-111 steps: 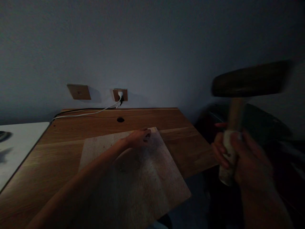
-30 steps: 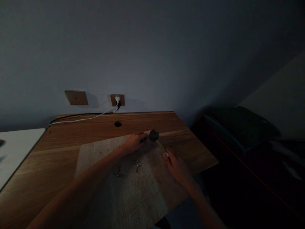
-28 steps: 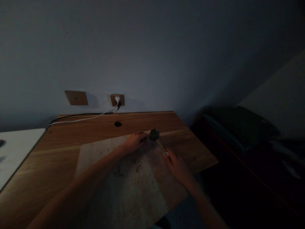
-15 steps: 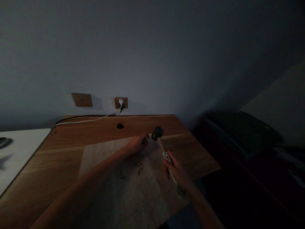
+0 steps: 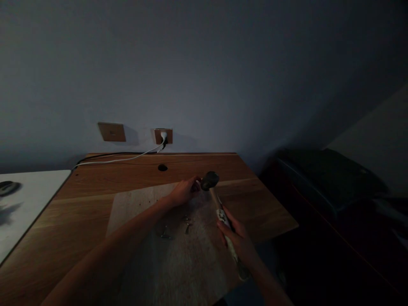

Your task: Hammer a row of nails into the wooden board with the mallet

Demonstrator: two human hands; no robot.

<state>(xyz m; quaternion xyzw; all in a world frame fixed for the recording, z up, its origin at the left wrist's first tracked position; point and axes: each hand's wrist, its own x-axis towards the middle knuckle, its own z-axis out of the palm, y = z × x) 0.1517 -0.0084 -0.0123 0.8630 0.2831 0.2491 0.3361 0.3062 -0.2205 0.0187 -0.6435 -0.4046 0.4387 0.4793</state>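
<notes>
My right hand [image 5: 234, 233] is wrapped round the wooden handle of a hammer with a dark, thick head [image 5: 209, 181], like a rubber mallet. The head hangs just right of my left fingertips. My left hand [image 5: 185, 191] rests at the far edge of a pale wooden board [image 5: 188, 263], its fingers curled together in a pinch. What they hold, if anything, is too small and dark to make out. Nearer to me, several small metal pieces, perhaps screws or nails [image 5: 165, 233], lie on the board. A few dark dots mark its left part.
The board lies on a wooden table [image 5: 267, 208] against a wall. A white surface [image 5: 28, 199] with a dark round object [image 5: 9, 187] adjoins at left. Cables [image 5: 127, 159] run along the back to a wall socket [image 5: 163, 136]. A dark cable hole [image 5: 162, 168] pierces the tabletop.
The hammer head has shifted slightly left and closer to my left fingers, with its handle tilting a little. My left hand stays about where it was.
</notes>
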